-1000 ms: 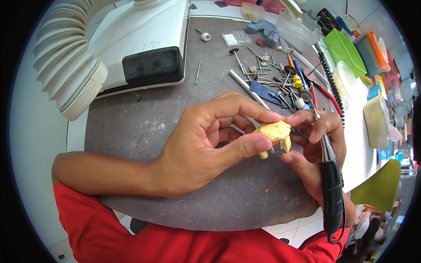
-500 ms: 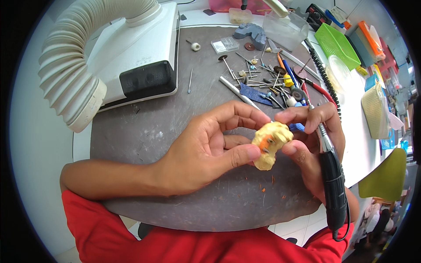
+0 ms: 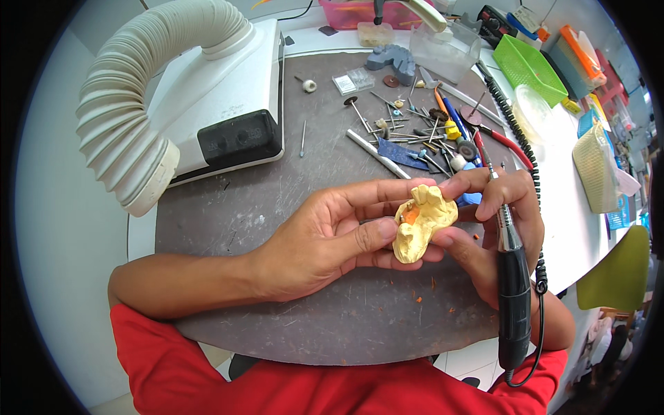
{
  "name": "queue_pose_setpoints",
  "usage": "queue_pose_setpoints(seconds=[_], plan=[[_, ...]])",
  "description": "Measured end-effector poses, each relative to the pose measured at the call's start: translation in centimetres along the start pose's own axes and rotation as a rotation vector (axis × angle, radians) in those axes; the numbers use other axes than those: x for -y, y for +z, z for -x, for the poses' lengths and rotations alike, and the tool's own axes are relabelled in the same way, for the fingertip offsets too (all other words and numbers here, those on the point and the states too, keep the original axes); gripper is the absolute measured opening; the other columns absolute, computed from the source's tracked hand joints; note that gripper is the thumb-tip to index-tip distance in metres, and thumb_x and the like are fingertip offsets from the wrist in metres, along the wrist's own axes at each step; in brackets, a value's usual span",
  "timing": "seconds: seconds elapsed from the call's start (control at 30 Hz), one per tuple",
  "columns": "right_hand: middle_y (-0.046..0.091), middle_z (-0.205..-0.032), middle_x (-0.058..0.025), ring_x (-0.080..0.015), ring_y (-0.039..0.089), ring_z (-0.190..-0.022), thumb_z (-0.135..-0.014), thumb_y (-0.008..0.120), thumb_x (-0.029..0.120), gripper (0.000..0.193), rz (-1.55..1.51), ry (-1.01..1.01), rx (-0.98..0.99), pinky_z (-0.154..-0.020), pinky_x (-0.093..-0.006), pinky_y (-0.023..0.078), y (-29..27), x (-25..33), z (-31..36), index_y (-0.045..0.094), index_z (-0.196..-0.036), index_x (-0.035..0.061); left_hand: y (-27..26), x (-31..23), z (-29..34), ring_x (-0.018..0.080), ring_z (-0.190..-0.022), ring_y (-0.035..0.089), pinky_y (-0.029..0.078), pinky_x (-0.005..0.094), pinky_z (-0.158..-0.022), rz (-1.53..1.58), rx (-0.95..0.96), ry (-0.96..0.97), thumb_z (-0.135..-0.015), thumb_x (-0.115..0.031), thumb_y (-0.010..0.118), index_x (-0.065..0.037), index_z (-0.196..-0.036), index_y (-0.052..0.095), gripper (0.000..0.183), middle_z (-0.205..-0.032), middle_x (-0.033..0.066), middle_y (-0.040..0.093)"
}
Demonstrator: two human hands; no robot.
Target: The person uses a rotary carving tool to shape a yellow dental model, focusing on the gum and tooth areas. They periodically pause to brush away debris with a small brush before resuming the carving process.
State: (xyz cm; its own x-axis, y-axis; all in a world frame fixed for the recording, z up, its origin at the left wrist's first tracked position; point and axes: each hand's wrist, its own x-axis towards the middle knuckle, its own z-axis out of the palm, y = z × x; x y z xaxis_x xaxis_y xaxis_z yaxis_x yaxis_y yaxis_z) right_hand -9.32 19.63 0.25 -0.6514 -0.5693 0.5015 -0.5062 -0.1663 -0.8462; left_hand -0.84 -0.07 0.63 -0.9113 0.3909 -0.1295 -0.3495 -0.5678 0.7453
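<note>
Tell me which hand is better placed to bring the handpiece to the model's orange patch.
Probably the right hand: it holds the black handpiece, though its fingertips also appear to touch the yellow model. The left hand grips the model, with its thumb near the orange patch.
</note>
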Motion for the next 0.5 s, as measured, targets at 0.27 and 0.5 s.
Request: queue_pose_setpoints(seconds=[0.27,0.5], plan=[[0.060,-0.099,-0.0193,-0.0207,0.063,-0.093,-0.075,0.073,-0.004,0.037,-0.006,0.005,0.023,-0.072,-0.0272,0.055,0.16,-0.01,-0.12,0.042,-0.093,0.0061,-0.20,0.29,-0.04,0.0271,-0.114,0.056,0.050,0.0395,-0.095,-0.072,-0.045,0.062,-0.094,-0.015,0.055,-0.002,-0.139,0.032,0.052,-0.132,0.0149,0.048],[0.059,-0.105,-0.0207,-0.0242,0.062,-0.101,-0.076,0.070,-0.007,0.036,-0.072,0.090,0.029,-0.080,-0.0320,0.056,0.22,0.12,0.10,0.041,-0.094,0.0049,-0.10,0.25,0.08,0.0223,-0.118,0.052,0.048,0.0367,-0.096,-0.104,-0.070,0.111,-0.090,-0.012,0.061,-0.001,-0.136,0.035,0.054,-0.128,0.0137,0.048]])
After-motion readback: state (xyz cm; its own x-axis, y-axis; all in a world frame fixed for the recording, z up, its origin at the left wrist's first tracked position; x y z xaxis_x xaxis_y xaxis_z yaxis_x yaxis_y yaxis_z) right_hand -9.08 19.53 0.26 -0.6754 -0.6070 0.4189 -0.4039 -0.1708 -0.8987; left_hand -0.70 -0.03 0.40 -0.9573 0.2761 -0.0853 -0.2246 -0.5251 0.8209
